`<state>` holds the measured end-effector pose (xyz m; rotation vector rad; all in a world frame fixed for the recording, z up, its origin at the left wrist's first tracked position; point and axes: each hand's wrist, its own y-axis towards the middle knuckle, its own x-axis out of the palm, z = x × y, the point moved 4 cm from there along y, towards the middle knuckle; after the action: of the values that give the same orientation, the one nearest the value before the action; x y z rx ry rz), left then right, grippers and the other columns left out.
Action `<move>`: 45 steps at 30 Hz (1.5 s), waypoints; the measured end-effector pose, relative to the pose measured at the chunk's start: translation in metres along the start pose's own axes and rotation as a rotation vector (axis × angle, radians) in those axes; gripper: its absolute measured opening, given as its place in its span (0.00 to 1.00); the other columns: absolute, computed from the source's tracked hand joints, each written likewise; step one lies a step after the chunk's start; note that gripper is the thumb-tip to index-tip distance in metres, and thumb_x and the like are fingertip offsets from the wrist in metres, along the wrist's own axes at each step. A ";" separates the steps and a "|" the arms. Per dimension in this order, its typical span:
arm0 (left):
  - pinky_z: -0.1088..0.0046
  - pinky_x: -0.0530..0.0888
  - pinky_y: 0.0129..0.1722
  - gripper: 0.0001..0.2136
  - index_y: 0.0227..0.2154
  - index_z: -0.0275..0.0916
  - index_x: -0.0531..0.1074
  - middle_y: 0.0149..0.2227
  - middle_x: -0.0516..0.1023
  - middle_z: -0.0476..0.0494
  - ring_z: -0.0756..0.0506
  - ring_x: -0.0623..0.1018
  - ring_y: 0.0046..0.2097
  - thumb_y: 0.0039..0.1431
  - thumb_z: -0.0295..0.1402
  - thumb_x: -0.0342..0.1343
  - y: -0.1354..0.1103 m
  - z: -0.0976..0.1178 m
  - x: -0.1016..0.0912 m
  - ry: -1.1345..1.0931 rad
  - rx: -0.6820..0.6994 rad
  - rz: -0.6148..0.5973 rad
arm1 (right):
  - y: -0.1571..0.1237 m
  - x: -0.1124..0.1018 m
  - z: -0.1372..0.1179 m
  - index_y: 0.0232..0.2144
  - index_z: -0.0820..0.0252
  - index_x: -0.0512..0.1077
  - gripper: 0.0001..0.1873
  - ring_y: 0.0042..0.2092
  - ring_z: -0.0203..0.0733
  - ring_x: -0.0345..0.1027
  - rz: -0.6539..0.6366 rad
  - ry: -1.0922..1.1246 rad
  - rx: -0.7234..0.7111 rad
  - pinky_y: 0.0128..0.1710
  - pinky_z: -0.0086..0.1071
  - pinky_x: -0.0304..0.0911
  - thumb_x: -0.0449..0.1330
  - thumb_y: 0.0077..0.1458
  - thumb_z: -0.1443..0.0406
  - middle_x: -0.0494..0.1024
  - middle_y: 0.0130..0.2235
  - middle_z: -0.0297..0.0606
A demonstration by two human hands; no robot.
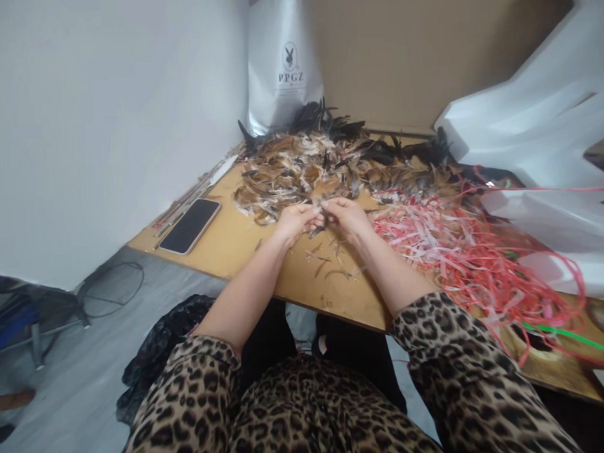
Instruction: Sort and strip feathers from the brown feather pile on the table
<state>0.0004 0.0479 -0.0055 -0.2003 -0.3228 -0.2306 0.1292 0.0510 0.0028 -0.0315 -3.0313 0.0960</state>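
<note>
My left hand (299,222) and my right hand (345,216) meet over the wooden table, thumbs and fingers pinched close together. Between the fingertips is a small greyish feather (317,202), mostly covered by the fingers and blurred. Just beyond the hands lies a wide heap of brown, white and black feathers (284,164). Several loose thin feathers (328,259) are scattered on the tabletop between my forearms. To the right of my right hand spreads a tangled pile of pink and white plastic strips (453,243).
A phone (190,226) lies dark-screened on the left of the table (227,250). A white printed bag (285,73) stands behind the feathers. White sacks (538,123) fill the right side. A green strip (572,336) lies at the right front. A black plastic bag (162,346) is below, left.
</note>
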 end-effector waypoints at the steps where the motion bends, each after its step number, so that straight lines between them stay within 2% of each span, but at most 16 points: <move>1: 0.84 0.68 0.22 0.06 0.26 0.29 0.72 0.23 0.75 0.45 0.56 0.73 0.22 0.47 0.28 0.61 0.001 0.001 -0.001 -0.013 0.011 0.017 | 0.001 -0.003 -0.001 0.23 0.61 0.69 0.19 0.19 0.29 0.52 0.019 -0.040 -0.014 0.20 0.25 0.48 0.65 0.32 0.53 0.64 0.17 0.27; 4: 0.84 0.67 0.22 0.05 0.27 0.30 0.72 0.24 0.76 0.45 0.56 0.73 0.22 0.49 0.28 0.60 0.004 0.002 -0.006 -0.060 0.043 0.062 | 0.004 -0.015 -0.002 0.22 0.62 0.70 0.18 0.20 0.29 0.51 0.084 -0.235 -0.086 0.21 0.26 0.49 0.63 0.34 0.53 0.64 0.17 0.28; 8: 0.85 0.67 0.22 0.04 0.28 0.31 0.72 0.25 0.76 0.45 0.57 0.74 0.24 0.50 0.28 0.59 0.007 0.001 -0.011 -0.097 0.059 0.105 | 0.009 -0.025 0.001 0.23 0.63 0.73 0.16 0.23 0.31 0.54 0.085 -0.584 -0.138 0.24 0.27 0.52 0.60 0.38 0.55 0.69 0.20 0.32; 14: 0.85 0.67 0.21 0.03 0.27 0.29 0.72 0.24 0.76 0.45 0.57 0.73 0.23 0.51 0.26 0.58 0.004 0.002 -0.008 -0.122 0.045 0.112 | 0.005 -0.017 0.001 0.22 0.60 0.75 0.18 0.25 0.34 0.59 0.064 -0.991 -0.119 0.25 0.28 0.51 0.58 0.41 0.51 0.71 0.22 0.35; 17: 0.85 0.67 0.20 0.03 0.26 0.29 0.72 0.24 0.76 0.45 0.57 0.73 0.22 0.51 0.26 0.58 0.002 0.004 -0.007 -0.121 0.037 0.111 | 0.004 -0.013 -0.001 0.23 0.58 0.75 0.14 0.25 0.35 0.60 0.093 -1.075 -0.106 0.25 0.28 0.51 0.58 0.40 0.55 0.72 0.23 0.36; 20: 0.85 0.67 0.20 0.04 0.27 0.29 0.72 0.24 0.76 0.45 0.56 0.73 0.22 0.51 0.26 0.58 0.002 0.003 -0.007 -0.125 0.028 0.115 | 0.007 -0.014 0.000 0.21 0.60 0.75 0.10 0.24 0.34 0.59 0.078 -0.944 -0.112 0.25 0.27 0.51 0.58 0.39 0.60 0.71 0.21 0.34; 24: 0.85 0.68 0.22 0.04 0.29 0.30 0.72 0.27 0.77 0.44 0.55 0.75 0.25 0.50 0.27 0.59 0.005 0.001 -0.009 -0.139 0.002 0.106 | 0.009 -0.020 -0.001 0.21 0.63 0.72 0.11 0.21 0.30 0.55 0.092 -0.546 -0.079 0.22 0.26 0.50 0.61 0.36 0.60 0.67 0.18 0.30; 27: 0.85 0.69 0.23 0.03 0.28 0.30 0.72 0.28 0.78 0.43 0.55 0.76 0.26 0.51 0.26 0.58 0.005 -0.001 -0.008 -0.158 -0.026 0.077 | 0.007 -0.021 -0.002 0.20 0.63 0.70 0.13 0.18 0.28 0.51 0.079 -0.271 -0.018 0.19 0.26 0.46 0.63 0.34 0.58 0.65 0.15 0.29; 29: 0.85 0.69 0.23 0.03 0.28 0.29 0.72 0.29 0.78 0.42 0.55 0.76 0.26 0.50 0.25 0.58 0.005 -0.001 -0.007 -0.165 -0.042 0.047 | 0.005 -0.018 -0.003 0.19 0.63 0.69 0.13 0.16 0.28 0.49 0.047 -0.170 -0.006 0.17 0.26 0.42 0.63 0.34 0.58 0.64 0.14 0.29; 34: 0.85 0.69 0.23 0.04 0.29 0.29 0.73 0.30 0.78 0.40 0.54 0.77 0.27 0.50 0.25 0.59 0.002 -0.001 -0.004 -0.150 -0.081 0.015 | 0.004 -0.013 -0.006 0.19 0.63 0.69 0.12 0.17 0.27 0.50 0.007 -0.069 -0.050 0.18 0.26 0.42 0.64 0.33 0.60 0.65 0.14 0.28; 45: 0.86 0.69 0.22 0.03 0.28 0.28 0.72 0.25 0.77 0.42 0.55 0.76 0.24 0.49 0.24 0.59 0.003 -0.004 -0.002 -0.167 -0.092 0.024 | 0.001 -0.003 -0.004 0.21 0.63 0.72 0.10 0.23 0.30 0.59 0.072 -0.118 -0.138 0.28 0.28 0.57 0.63 0.33 0.61 0.71 0.21 0.30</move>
<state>0.0004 0.0498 -0.0100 -0.3154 -0.4760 -0.2056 0.1324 0.0521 0.0063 -0.1515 -3.1495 -0.1100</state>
